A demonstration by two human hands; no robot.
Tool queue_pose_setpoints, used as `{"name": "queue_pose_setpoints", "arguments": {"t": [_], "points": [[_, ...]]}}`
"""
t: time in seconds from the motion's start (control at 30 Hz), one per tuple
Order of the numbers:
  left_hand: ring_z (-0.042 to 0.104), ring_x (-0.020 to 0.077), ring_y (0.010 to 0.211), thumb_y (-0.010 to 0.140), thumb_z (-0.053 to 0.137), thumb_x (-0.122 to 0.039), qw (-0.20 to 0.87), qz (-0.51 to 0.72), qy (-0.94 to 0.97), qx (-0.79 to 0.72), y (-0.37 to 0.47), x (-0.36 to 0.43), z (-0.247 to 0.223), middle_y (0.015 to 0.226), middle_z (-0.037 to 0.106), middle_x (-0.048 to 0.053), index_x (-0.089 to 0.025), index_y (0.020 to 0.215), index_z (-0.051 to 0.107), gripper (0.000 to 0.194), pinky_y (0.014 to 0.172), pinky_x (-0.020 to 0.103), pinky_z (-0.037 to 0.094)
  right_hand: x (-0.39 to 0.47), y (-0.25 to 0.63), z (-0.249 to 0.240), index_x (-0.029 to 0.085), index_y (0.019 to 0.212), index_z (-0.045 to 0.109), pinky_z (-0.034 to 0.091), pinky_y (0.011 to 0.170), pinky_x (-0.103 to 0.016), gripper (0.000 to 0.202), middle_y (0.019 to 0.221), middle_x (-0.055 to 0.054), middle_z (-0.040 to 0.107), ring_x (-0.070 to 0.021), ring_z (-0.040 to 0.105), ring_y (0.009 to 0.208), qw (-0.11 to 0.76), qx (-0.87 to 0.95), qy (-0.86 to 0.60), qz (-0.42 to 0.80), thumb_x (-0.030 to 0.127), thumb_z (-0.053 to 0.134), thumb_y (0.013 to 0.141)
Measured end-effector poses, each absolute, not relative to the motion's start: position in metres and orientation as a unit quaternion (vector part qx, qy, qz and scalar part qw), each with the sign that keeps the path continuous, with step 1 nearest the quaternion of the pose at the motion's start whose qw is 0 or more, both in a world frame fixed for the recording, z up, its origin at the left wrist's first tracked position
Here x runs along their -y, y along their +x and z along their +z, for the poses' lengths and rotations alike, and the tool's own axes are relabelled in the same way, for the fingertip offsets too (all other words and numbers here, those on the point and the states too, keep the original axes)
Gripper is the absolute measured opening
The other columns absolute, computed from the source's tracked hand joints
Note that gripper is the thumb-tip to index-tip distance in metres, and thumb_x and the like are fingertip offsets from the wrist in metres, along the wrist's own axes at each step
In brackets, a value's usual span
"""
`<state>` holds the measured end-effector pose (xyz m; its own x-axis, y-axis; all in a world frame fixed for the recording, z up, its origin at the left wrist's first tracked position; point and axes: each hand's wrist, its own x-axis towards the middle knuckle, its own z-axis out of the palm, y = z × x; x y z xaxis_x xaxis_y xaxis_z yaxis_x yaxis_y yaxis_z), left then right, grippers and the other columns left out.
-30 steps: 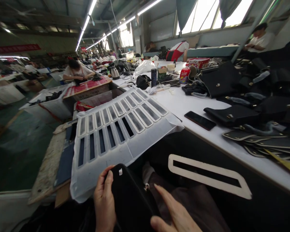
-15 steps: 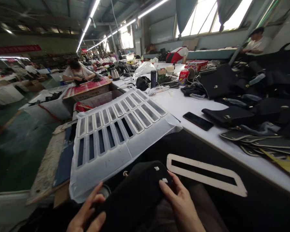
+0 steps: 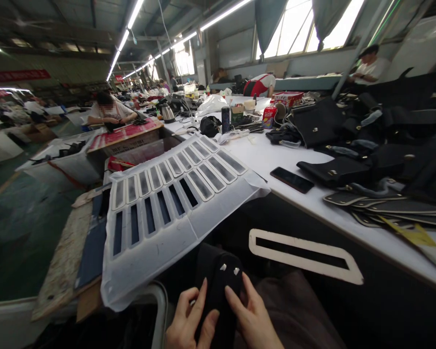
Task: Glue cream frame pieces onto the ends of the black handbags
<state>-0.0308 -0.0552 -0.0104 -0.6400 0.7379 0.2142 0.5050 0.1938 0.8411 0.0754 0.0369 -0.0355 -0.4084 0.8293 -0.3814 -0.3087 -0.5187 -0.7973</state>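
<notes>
A black bag piece (image 3: 221,276) with two small silvery metal tabs near its upper end is held low in front of me. My left hand (image 3: 192,315) grips its left side, thumb and fingers bent around it. On the other side my right hand (image 3: 252,310) pinches the edge just below the tabs, with thumb and forefinger against the black material. To the right, a cream-coloured slotted frame piece (image 3: 305,249) lies on a dark surface, apart from both hands. The piece's lower end is hidden between my hands.
A sheet of white backing (image 3: 156,261) with several slotted frame pieces lies to the left. On the white table (image 3: 287,155) are a phone (image 3: 291,180), stacked black bag parts (image 3: 370,165) and a red can (image 3: 269,116). A bin (image 3: 162,300) stands at lower left. Other people sit farther off.
My left hand has come rightward, closer to my right hand. The black bag piece has turned more upright and narrower to view, shifting slightly left. The camera view has turned slightly.
</notes>
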Motion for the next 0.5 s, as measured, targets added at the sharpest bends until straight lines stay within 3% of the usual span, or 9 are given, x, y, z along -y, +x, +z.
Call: {"name": "queue_pose_setpoints", "arguments": {"t": [0.07, 0.2, 0.3, 0.43, 0.5], "points": [[0.068, 0.0185, 0.072, 0.083, 0.069, -0.042, 0.112, 0.488, 0.419, -0.757, -0.031, 0.051, -0.007, 0.1, 0.07, 0.006, -0.038, 0.118, 0.069, 0.035, 0.067, 0.022, 0.054, -0.042, 0.075, -0.029, 0.017, 0.115, 0.061, 0.05, 0.098, -0.043, 0.058, 0.115, -0.015, 0.07, -0.0317, 0.064, 0.112, 0.357, 0.39, -0.394, 0.752, 0.054, 0.075, 0.074], [0.066, 0.0163, 0.068, 0.089, 0.062, -0.04, 0.099, 0.51, 0.411, -0.749, -0.033, 0.044, -0.002, 0.093, 0.069, 0.006, -0.035, 0.115, 0.072, 0.029, 0.067, 0.02, 0.052, -0.058, 0.074, 0.002, 0.017, 0.103, 0.063, 0.054, 0.082, -0.035, 0.038, 0.103, -0.011, 0.073, -0.0258, 0.069, 0.089, 0.318, 0.536, -0.364, 0.692, 0.051, 0.062, 0.086], [0.063, 0.0166, 0.068, 0.091, 0.058, -0.042, 0.103, 0.544, 0.398, -0.731, -0.037, 0.035, 0.0, 0.089, 0.067, 0.006, -0.03, 0.107, 0.076, 0.027, 0.064, 0.022, 0.051, -0.069, 0.073, 0.023, 0.018, 0.099, 0.063, 0.052, 0.07, -0.028, 0.034, 0.093, -0.008, 0.072, -0.0225, 0.067, 0.079, 0.291, 0.609, -0.366, 0.641, 0.05, 0.056, 0.09], [0.064, 0.0179, 0.078, 0.092, 0.056, -0.047, 0.091, 0.563, 0.374, -0.732, -0.045, 0.017, 0.003, 0.092, 0.067, 0.004, -0.026, 0.12, 0.069, 0.038, 0.073, 0.025, 0.051, -0.078, 0.072, 0.031, 0.018, 0.093, 0.063, 0.048, 0.068, -0.027, 0.034, 0.077, -0.006, 0.068, -0.0235, 0.066, 0.079, 0.258, 0.68, -0.357, 0.587, 0.049, 0.05, 0.092], [0.065, 0.0192, 0.082, 0.091, 0.056, -0.047, 0.094, 0.568, 0.37, -0.729, -0.048, 0.009, 0.007, 0.091, 0.067, 0.004, -0.025, 0.116, 0.071, 0.036, 0.075, 0.026, 0.051, -0.08, 0.072, 0.032, 0.018, 0.092, 0.062, 0.048, 0.066, -0.027, 0.035, 0.073, -0.006, 0.067, -0.0241, 0.066, 0.077, 0.244, 0.701, -0.353, 0.569, 0.05, 0.048, 0.092]]}}
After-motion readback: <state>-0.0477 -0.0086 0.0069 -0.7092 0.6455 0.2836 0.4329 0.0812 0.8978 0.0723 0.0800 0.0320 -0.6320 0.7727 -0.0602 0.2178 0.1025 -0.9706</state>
